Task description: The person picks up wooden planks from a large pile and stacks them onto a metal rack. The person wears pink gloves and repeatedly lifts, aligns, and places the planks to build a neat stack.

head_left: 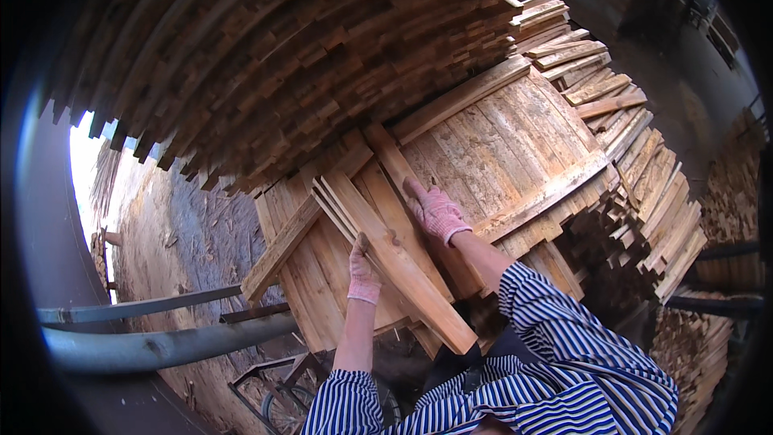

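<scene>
Where a few long, pale planks (403, 266) lie aslant across other timber, one on another, the left hand (364, 278) in its pink glove grasps their left edge, its fingers clenched on the wood, while the right hand (440, 213), gloved alike, lies on a darker board (389, 155) just beside them; whether its fingers grip that board or merely rest on it I cannot tell, since the undersides are hidden. The planks look sawn and dry, so I judge them stiff, not fragile, fairly light singly but weightier as a group, and more rough than slippery, with splinters a risk. Their length makes holds at both long edges, near the middle, a sound choice for keeping the ends level. Beneath them is a layer of side-by-side boards (312, 310) crossed by a slanting batten (282, 250), with a stained wooden panel (491, 145) to the right. Beyond rises a tall, dark stack of timber (322, 56), a looser woodpile (644, 193) stands to the right, and on the left metal pipes (161, 346) pass above a littered floor (193, 234), with bright light glaring at its far side
</scene>
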Action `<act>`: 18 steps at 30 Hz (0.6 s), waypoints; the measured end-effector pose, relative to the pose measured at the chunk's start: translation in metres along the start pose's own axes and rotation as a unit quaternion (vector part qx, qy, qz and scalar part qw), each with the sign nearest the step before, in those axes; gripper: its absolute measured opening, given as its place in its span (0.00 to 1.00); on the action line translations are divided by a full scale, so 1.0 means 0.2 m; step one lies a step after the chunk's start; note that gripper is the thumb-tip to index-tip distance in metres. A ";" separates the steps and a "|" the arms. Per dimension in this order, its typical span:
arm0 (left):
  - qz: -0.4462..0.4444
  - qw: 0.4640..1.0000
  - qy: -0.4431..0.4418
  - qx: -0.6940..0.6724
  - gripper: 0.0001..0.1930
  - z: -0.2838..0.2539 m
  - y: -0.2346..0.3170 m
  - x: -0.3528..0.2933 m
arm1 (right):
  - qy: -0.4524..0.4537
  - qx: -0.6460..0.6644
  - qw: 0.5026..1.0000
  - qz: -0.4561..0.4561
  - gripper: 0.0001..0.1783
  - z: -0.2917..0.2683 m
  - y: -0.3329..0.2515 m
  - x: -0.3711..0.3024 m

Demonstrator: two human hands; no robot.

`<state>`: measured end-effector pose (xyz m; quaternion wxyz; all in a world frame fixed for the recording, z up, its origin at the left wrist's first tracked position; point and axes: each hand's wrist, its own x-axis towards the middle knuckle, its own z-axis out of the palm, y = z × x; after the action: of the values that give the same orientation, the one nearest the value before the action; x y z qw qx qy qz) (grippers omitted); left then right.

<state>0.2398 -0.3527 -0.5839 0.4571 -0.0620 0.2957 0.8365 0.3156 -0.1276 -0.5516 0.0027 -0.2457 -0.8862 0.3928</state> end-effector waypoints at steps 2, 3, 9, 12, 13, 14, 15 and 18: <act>-0.020 1.000 -0.005 -0.011 0.30 -0.03 0.01 -0.02 | -0.029 0.008 0.999 -0.018 0.32 0.01 -0.02 -0.02; -0.018 1.000 0.015 0.002 0.29 -0.04 0.03 -0.04 | -0.047 0.010 0.999 -0.020 0.33 0.01 -0.05 -0.02; -0.021 0.997 -0.069 0.011 0.29 0.02 0.03 0.01 | -0.089 0.124 0.987 -0.047 0.44 -0.03 0.20 0.13; -0.037 0.997 -0.064 -0.011 0.30 0.03 0.02 -0.01 | -0.077 0.147 0.985 -0.051 0.44 0.10 0.21 0.11; -0.038 0.998 -0.055 -0.004 0.30 0.04 0.02 0.00 | -0.041 0.137 0.987 -0.074 0.44 0.13 0.21 0.12; -0.038 0.998 -0.043 0.005 0.30 0.03 0.03 0.00 | -0.002 0.107 0.990 -0.096 0.43 0.14 0.19 0.13; -0.038 0.999 -0.033 0.013 0.30 0.02 0.03 -0.01 | -0.030 0.131 0.988 -0.080 0.43 0.14 0.18 0.13; -0.039 0.998 -0.045 -0.021 0.30 0.02 0.02 -0.04 | -0.073 0.155 0.984 -0.043 0.42 0.10 0.13 0.14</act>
<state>0.2416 -0.3570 -0.5760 0.5010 -0.0456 0.2543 0.8260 0.2992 -0.1148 -0.5891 -0.0067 -0.1750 -0.8218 0.5422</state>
